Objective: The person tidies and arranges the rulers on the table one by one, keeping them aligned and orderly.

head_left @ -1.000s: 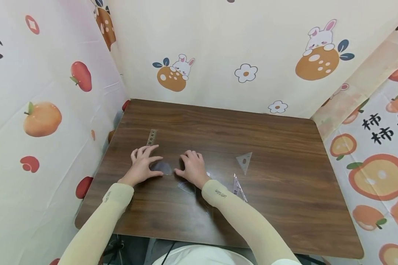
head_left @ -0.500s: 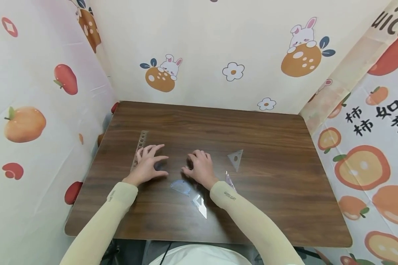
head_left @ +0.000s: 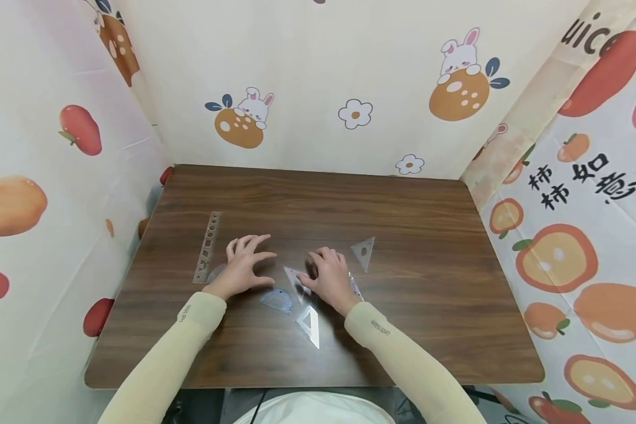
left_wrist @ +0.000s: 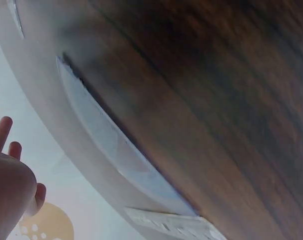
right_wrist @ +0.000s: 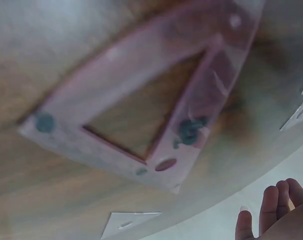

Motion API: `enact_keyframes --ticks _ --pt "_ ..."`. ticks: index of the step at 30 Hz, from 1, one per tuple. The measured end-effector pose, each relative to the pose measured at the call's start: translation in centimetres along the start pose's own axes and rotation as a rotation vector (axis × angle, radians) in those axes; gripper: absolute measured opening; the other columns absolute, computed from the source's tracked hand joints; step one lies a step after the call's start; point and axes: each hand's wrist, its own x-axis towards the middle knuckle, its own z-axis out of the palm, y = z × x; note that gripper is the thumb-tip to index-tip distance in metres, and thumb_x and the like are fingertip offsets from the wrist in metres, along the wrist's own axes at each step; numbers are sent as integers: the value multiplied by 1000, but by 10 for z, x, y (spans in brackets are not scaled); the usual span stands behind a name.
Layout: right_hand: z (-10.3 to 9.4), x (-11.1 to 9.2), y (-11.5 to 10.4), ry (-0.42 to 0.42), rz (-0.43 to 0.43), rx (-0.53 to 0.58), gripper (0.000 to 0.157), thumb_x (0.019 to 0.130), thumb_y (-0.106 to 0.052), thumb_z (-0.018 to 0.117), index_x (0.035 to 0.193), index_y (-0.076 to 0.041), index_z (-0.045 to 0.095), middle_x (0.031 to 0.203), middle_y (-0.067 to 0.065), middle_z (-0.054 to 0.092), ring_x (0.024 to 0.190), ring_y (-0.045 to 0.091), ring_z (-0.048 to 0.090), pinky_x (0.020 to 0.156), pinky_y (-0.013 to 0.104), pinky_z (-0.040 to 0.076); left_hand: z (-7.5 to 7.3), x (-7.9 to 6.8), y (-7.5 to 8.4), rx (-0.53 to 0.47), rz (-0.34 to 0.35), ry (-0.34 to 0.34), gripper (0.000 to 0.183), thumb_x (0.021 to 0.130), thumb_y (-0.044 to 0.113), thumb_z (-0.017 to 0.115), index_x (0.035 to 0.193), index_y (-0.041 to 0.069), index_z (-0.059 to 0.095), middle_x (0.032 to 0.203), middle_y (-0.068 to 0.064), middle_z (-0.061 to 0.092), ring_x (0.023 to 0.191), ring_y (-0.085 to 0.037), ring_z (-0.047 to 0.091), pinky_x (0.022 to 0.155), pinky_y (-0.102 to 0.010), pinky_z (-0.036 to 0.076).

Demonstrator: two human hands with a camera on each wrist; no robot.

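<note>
My left hand (head_left: 246, 265) hovers with fingers spread and thumb apart, holding nothing. By its wrist lies a clear protractor (left_wrist: 116, 150), partly hidden in the head view, against a clear ruler (head_left: 208, 247) with cut-out shapes. A blue-tinted protractor (head_left: 277, 300) sits just below the left thumb. My right hand (head_left: 330, 280) has loosely bent fingers with no object visible in them; its thumb overlaps a clear set square (head_left: 295, 281). Another set square (head_left: 310, 325) lies nearer the body. Beside the right wrist is a pinkish set square (right_wrist: 176, 135), mostly covered in the head view.
A small triangular set square (head_left: 364, 253) lies right of the right hand. Everything rests on a brown wood-grain table (head_left: 429, 318). Printed fabric walls (head_left: 307, 135) stand along its back and sides.
Both hands have moved right across the table, uncovering the ruler and the set squares below. The clear protractor, earlier between the hands, now lies left of the left hand. The head view has shifted right.
</note>
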Motion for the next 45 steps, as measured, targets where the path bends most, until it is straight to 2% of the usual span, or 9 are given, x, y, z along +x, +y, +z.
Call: enact_keyframes --ticks 6,15,19,24,30,34,38,41,45 --pt "0 -12 -1 22 -20 21 60 87 -50 77 129 -8 70 121 5 66 112 24 60 109 46 43 5 -3 5 0 3 -36 62 73 36 94 128 14 73 164 -12 35 147 -41 24 115 -69 6" --pt "8 -26 -4 66 -104 -19 62 82 -52 82 127 -11 72 119 3 67 111 22 62 106 45 45 14 -15 5 26 65 -42 66 67 45 96 123 16 76 163 -11 37 145 -40 28 114 -71 7" --pt "11 -30 -10 30 -155 -8 63 83 -54 81 128 -10 71 119 2 67 110 20 61 107 46 46 17 -25 5 32 69 -63 67 68 49 94 124 18 76 165 -10 35 146 -39 26 115 -72 7" --pt "17 -35 -19 3 -202 -15 62 83 -56 80 126 -12 72 118 1 66 108 19 60 106 44 46 19 -33 4 34 58 -61 66 69 46 94 124 16 76 164 -12 35 146 -39 26 115 -72 7" --pt "24 -40 -28 -28 -217 -34 63 82 -59 79 126 -14 72 117 0 64 110 18 58 106 44 45 20 -41 3 62 52 -46 60 69 47 94 119 17 79 163 -12 40 146 -41 29 114 -73 9" --pt "26 -41 -31 -42 -236 -65 64 81 -63 78 124 -16 73 116 -1 62 111 18 57 109 44 44 21 -42 2 77 35 -55 56 71 49 91 118 21 80 163 -10 41 147 -39 29 116 -71 9" --pt "28 -41 -34 -49 -242 -97 62 80 -65 77 119 -17 74 113 -1 60 110 18 56 110 44 44 23 -42 3 64 40 -28 53 70 46 92 115 20 81 161 -10 44 146 -40 31 115 -72 10" --pt "29 -42 -37 -49 -227 -84 57 81 -62 79 116 -17 76 110 -2 60 107 18 56 109 44 44 24 -44 5 42 52 -6 48 69 41 93 110 18 82 159 -11 46 144 -42 33 113 -72 11" --pt "30 -44 -42 -60 -202 -56 50 84 -55 80 114 -16 77 109 -1 61 105 18 57 108 43 43 27 -47 7 10 30 -12 42 70 36 94 105 17 83 158 -11 47 144 -42 33 113 -70 11"
